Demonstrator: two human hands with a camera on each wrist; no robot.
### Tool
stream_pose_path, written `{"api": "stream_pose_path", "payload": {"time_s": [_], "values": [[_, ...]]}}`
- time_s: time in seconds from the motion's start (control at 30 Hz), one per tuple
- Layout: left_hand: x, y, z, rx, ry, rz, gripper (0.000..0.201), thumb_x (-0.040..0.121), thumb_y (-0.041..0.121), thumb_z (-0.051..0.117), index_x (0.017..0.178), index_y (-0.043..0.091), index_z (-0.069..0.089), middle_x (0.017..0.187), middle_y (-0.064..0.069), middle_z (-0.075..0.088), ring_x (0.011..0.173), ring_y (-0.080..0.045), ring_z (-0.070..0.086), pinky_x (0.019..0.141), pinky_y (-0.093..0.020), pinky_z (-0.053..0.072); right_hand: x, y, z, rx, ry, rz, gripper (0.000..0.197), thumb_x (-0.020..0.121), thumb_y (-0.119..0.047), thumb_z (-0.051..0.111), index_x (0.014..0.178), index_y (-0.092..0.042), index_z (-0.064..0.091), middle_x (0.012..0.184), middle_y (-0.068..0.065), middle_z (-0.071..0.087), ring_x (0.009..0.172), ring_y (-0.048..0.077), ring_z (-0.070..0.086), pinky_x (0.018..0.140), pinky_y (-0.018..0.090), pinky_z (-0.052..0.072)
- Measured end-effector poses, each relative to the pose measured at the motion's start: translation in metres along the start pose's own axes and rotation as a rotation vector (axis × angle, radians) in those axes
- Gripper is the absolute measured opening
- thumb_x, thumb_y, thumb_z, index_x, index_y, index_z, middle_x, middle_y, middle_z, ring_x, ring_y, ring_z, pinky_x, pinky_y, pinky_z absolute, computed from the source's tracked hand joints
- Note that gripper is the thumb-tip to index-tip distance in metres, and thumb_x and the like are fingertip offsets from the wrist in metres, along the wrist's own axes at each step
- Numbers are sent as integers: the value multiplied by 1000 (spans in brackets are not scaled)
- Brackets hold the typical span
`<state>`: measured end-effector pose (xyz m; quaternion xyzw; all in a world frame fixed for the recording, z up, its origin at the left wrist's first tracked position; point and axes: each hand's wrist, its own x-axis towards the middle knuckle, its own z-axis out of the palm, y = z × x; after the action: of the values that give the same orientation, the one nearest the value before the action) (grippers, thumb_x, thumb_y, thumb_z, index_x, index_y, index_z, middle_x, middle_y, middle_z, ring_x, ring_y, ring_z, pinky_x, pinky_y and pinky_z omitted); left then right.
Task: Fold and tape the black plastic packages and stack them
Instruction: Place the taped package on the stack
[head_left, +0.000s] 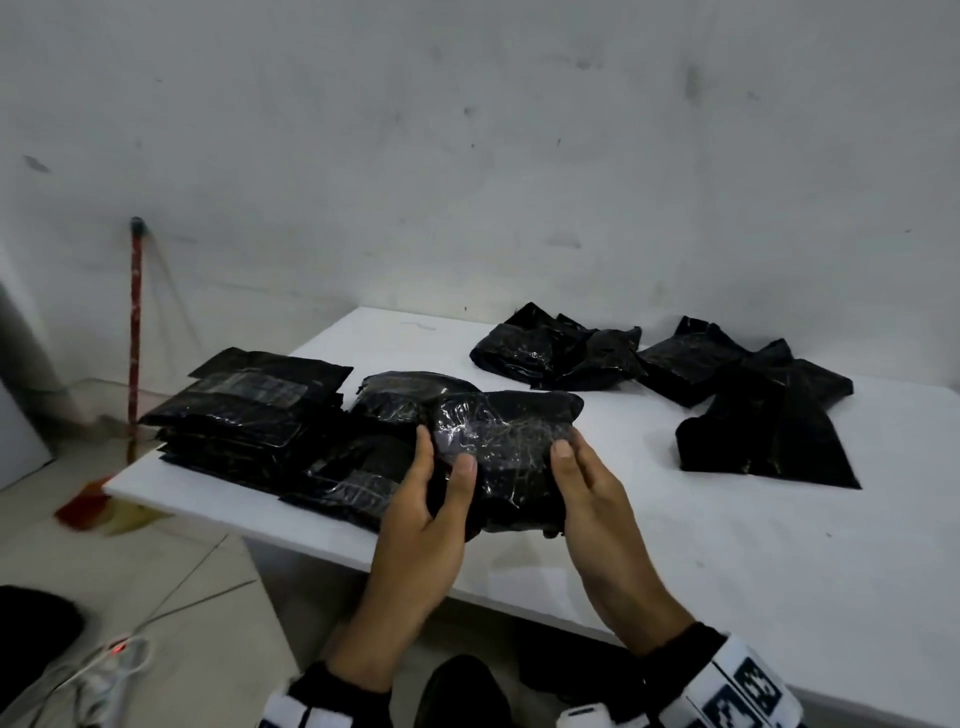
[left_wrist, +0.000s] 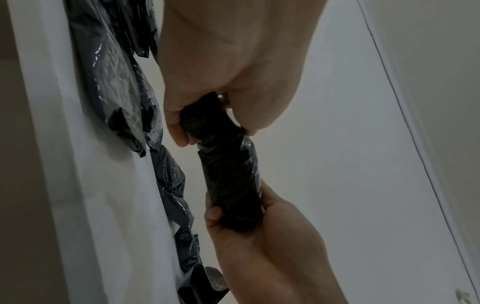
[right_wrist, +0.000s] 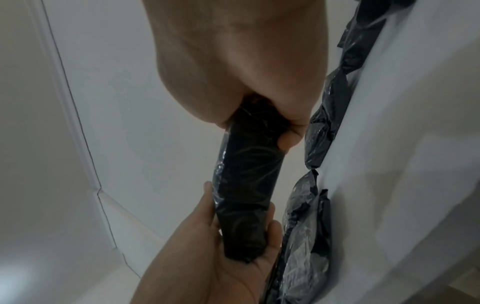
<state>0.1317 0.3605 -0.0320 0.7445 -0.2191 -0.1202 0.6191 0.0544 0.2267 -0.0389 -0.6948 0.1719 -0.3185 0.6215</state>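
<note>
The person is holding one folded black package (head_left: 501, 457) in both hands above the near edge of the white desk (head_left: 649, 467). The left hand (head_left: 423, 525) is gripping the package's left end, thumb lying on top and fingers curling underneath; the right hand (head_left: 597, 512) is gripping the right end the same way, so the hands are sitting apart with the package spanning between them. Clear tape is shining across the package's top face. In both wrist views the package is showing edge-on as a thick dark bundle, pinched at each end. To the left on the desk a stack (head_left: 244, 410) of flat taped packages is lying, with more spilling toward the held one. At the far right a loose pile (head_left: 727, 384) of untaped black bags is lying well apart from the hands. A red-handled broom (head_left: 135, 332) is leaning against the wall beyond the desk's left end.
</note>
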Motion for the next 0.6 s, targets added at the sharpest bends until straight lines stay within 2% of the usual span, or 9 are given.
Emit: {"api": "stream_pose_path", "payload": {"time_s": [0.07, 0.17, 0.23, 0.3, 0.4, 0.47, 0.53, 0.57, 0.6], "values": [[7, -3, -10, -48, 50, -2, 71, 92, 54, 59, 156, 39, 33, 135, 21, 56, 118, 5, 52, 85, -6, 39, 4, -1, 8, 21, -36, 59, 26, 106, -36, 42, 121, -40, 62, 101, -11, 74, 80, 1, 64, 61, 18, 47], [26, 2, -32, -64, 69, -15, 42, 92, 47, 66, 133, 43, 58, 112, 26, 67, 99, 14, 61, 77, -7, 44, 19, -10, 20, 6, -141, 146, 25, 107, -31, 41, 120, -35, 62, 106, -4, 73, 82, 11, 64, 66, 28, 49], [47, 13, -46, -31, 37, -14, 20, 94, 45, 65, 115, 47, 64, 104, 25, 69, 93, 14, 62, 72, -7, 45, 39, -18, 25, -21, -191, 182, 25, 107, -26, 40, 121, -32, 60, 105, -5, 73, 87, 10, 65, 72, 29, 49], [73, 24, -59, 11, 30, 3, 11, 96, 42, 66, 106, 41, 67, 103, 21, 71, 94, 8, 64, 73, -11, 47, 65, -24, 32, -22, -198, 223, 24, 105, -23, 41, 123, -30, 55, 100, -5, 70, 86, 12, 64, 71, 29, 47], [121, 33, -69, 96, 26, -2, 16, 96, 37, 68, 109, 27, 72, 104, 11, 74, 96, -4, 69, 77, -17, 51, 108, -23, 47, -30, -175, 298, 30, 103, -24, 47, 132, -22, 43, 98, -2, 62, 86, 16, 61, 67, 33, 47], [156, 33, -71, 165, 27, -54, 26, 96, 36, 69, 114, 19, 71, 113, 2, 74, 103, -15, 70, 88, -26, 55, 134, -18, 60, -34, -173, 330, 20, 103, -23, 48, 120, -14, 46, 89, -1, 57, 78, 16, 60, 64, 33, 46], [184, 31, -72, 232, 49, -117, 53, 93, 39, 71, 137, 10, 60, 133, -3, 65, 118, -21, 65, 104, -34, 51, 154, -10, 74, -16, -169, 368, 7, 103, -21, 47, 107, -15, 48, 81, 0, 54, 71, 15, 58, 61, 32, 46], [195, 30, -73, 268, 58, -143, 63, 92, 39, 72, 143, 7, 53, 137, -6, 62, 122, -24, 62, 106, -35, 49, 162, -6, 81, -8, -160, 381, 5, 102, -19, 48, 103, -15, 48, 81, 1, 53, 70, 16, 58, 61, 32, 46], [206, 28, -73, 304, 62, -161, 63, 92, 39, 72, 141, 4, 54, 135, -9, 62, 121, -26, 63, 103, -35, 51, 170, -2, 87, 0, -149, 389, 4, 102, -18, 48, 100, -14, 48, 81, 2, 54, 71, 18, 58, 61, 33, 46]]}}
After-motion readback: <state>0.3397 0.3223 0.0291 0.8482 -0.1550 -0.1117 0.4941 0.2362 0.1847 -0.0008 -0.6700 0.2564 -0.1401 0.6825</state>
